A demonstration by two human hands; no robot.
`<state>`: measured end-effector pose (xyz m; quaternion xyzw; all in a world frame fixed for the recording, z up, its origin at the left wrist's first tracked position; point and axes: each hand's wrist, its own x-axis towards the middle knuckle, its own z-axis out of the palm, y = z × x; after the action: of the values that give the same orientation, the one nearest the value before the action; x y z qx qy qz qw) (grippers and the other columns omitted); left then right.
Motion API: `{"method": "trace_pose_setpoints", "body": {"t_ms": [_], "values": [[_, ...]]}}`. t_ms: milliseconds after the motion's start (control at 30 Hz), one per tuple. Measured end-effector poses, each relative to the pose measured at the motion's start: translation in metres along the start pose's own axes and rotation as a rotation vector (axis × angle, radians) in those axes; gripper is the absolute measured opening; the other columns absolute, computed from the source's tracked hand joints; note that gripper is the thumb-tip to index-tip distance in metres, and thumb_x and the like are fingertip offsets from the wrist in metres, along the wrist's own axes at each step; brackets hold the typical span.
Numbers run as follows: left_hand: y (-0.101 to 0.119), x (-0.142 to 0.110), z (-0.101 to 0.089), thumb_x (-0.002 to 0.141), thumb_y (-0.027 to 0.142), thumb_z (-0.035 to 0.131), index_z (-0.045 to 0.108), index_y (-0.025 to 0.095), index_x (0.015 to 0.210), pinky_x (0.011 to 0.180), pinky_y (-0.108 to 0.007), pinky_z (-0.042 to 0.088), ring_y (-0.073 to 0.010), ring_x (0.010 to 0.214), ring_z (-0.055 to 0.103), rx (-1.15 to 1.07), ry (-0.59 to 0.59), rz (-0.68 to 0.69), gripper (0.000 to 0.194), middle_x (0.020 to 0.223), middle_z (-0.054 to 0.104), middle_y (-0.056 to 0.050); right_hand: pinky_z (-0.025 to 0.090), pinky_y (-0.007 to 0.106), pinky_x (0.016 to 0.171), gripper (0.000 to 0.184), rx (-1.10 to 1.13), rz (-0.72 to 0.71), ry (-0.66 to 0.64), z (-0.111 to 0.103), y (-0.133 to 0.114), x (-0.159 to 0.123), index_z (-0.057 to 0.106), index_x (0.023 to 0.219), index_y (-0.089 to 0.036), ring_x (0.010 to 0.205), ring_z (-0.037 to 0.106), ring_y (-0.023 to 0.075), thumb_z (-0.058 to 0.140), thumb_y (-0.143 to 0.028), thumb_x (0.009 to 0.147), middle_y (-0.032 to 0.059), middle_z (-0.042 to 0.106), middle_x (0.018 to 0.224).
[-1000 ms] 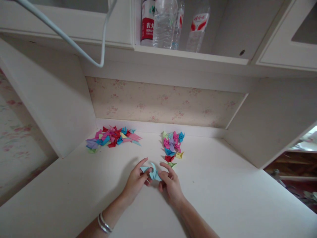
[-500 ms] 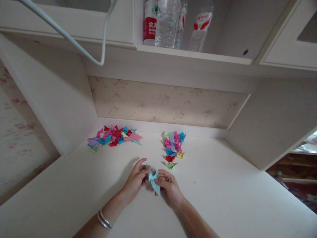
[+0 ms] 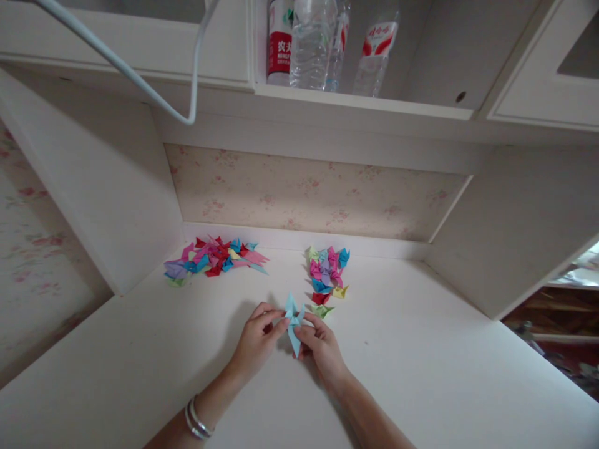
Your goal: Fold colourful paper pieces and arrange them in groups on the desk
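A light blue folded paper crane (image 3: 293, 337) is held between both hands, just above the white tabletop. My left hand (image 3: 259, 337) pinches its left side between thumb and fingers. From the right, my right hand (image 3: 322, 349) grips it, thumb on top near the middle. One pointed end sticks up away from me and another points down towards me. Beyond my right hand lies a group of small folded paper cranes (image 3: 326, 272) in several colours, the closest one light green (image 3: 322, 311).
A heap of coloured folded papers (image 3: 215, 255) lies at the back left of the white desk (image 3: 421, 368). Overhead, a shelf (image 3: 365, 103) holds plastic bottles (image 3: 313, 47), and a white cable (image 3: 126, 70) hangs at upper left. Side panels (image 3: 519, 224) flank the desk.
The light blue crane has been turned more upright, with a pointed wing now spread up at its far side. My left fingers have shifted to pinch its left side.
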<state>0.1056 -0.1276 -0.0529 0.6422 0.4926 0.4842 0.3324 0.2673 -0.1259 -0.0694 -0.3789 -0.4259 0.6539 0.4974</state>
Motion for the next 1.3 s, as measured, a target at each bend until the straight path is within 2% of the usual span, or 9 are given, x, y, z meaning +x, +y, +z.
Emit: {"method": "trace_pose_setpoints", "body": {"t_ms": [300, 400, 500, 667, 800, 900, 1033, 1167, 1300], "values": [[-0.003, 0.006, 0.000, 0.087, 0.047, 0.053, 0.069, 0.016, 0.071, 0.064, -0.024, 0.041, -0.0152, 0.072, 0.053, -0.018, -0.002, -0.025, 0.038, 0.077, 0.054, -0.002, 0.041, 0.019, 0.044, 0.047, 0.033, 0.050, -0.098, -0.003, 0.000, -0.003, 0.061, 0.112, -0.012, 0.041, 0.054, 0.0103, 0.074, -0.037, 0.074, -0.0021, 0.060, 0.049], [-0.003, 0.006, 0.000, 0.085, 0.050, 0.053, 0.070, 0.016, 0.073, 0.059, -0.023, 0.040, -0.0141, 0.069, 0.052, -0.070, -0.004, -0.084, 0.039, 0.078, 0.056, -0.002, 0.038, 0.019, 0.040, 0.051, 0.031, 0.059, -0.093, -0.002, 0.000, -0.003, 0.060, 0.113, -0.011, 0.037, 0.053, 0.0102, 0.075, -0.037, 0.072, -0.0036, 0.058, 0.047], [-0.006, 0.007, -0.002, 0.083, 0.052, 0.055, 0.070, 0.015, 0.076, 0.049, -0.021, 0.036, -0.0111, 0.060, 0.049, -0.104, -0.020, -0.139, 0.040, 0.077, 0.056, -0.002, 0.036, 0.019, 0.036, 0.057, 0.033, 0.060, -0.087, 0.000, -0.002, -0.002, 0.057, 0.119, -0.011, 0.033, 0.051, 0.0084, 0.074, -0.040, 0.073, -0.0001, 0.066, 0.060], [-0.014, 0.012, -0.011, 0.077, 0.057, 0.058, 0.070, 0.015, 0.085, 0.042, -0.021, 0.034, -0.0102, 0.046, 0.045, -0.089, 0.005, -0.258, 0.045, 0.059, 0.055, 0.002, 0.034, 0.019, 0.034, 0.063, 0.067, 0.059, -0.073, 0.006, -0.001, -0.001, 0.052, 0.120, -0.010, 0.032, 0.048, 0.0085, 0.071, -0.047, 0.073, 0.0022, 0.068, 0.062], [-0.012, 0.021, -0.016, 0.075, 0.059, 0.060, 0.069, 0.015, 0.091, 0.045, -0.021, 0.039, -0.0112, 0.049, 0.049, -0.059, 0.105, -0.258, 0.048, 0.058, 0.058, 0.002, 0.028, 0.018, 0.033, 0.059, 0.061, 0.066, -0.079, 0.007, 0.003, -0.001, 0.054, 0.113, -0.011, 0.031, 0.047, 0.0081, 0.070, -0.047, 0.071, 0.0009, 0.067, 0.058], [0.000, 0.039, -0.011, 0.076, 0.058, 0.059, 0.069, 0.015, 0.090, 0.045, -0.020, 0.038, -0.0107, 0.048, 0.049, -0.003, 0.108, -0.225, 0.047, 0.058, 0.059, 0.002, 0.023, 0.018, 0.033, 0.050, 0.024, 0.062, -0.112, 0.010, 0.006, -0.001, 0.056, 0.106, -0.012, 0.030, 0.044, 0.0067, 0.068, -0.046, 0.071, -0.0018, 0.065, 0.053], [0.024, 0.082, 0.018, 0.079, 0.056, 0.057, 0.068, 0.015, 0.089, 0.043, -0.020, 0.037, -0.0113, 0.048, 0.051, 0.107, 0.006, -0.144, 0.043, 0.057, 0.060, 0.001, 0.029, 0.019, 0.036, 0.035, -0.078, 0.093, -0.155, 0.014, 0.013, -0.002, 0.062, 0.091, -0.013, 0.032, 0.041, 0.0052, 0.068, -0.039, 0.068, -0.0041, 0.062, 0.051], [0.042, 0.134, 0.069, 0.079, 0.049, 0.057, 0.071, 0.016, 0.092, 0.049, -0.020, 0.042, -0.0138, 0.060, 0.060, 0.166, -0.212, -0.020, 0.037, 0.074, 0.071, -0.002, 0.033, 0.018, 0.040, 0.022, -0.160, 0.142, -0.198, 0.012, 0.019, -0.002, 0.065, 0.083, -0.014, 0.036, 0.043, 0.0046, 0.066, -0.030, 0.068, -0.0042, 0.062, 0.053], [0.048, 0.179, 0.122, 0.082, 0.041, 0.055, 0.074, 0.017, 0.084, 0.060, -0.022, 0.044, -0.0140, 0.066, 0.063, 0.350, -0.328, 0.116, 0.030, 0.073, 0.072, -0.001, 0.033, 0.018, 0.039, 0.018, -0.149, 0.156, -0.203, 0.009, 0.016, -0.002, 0.065, 0.081, -0.014, 0.036, 0.043, 0.0045, 0.064, -0.027, 0.069, -0.0039, 0.061, 0.054]]}}
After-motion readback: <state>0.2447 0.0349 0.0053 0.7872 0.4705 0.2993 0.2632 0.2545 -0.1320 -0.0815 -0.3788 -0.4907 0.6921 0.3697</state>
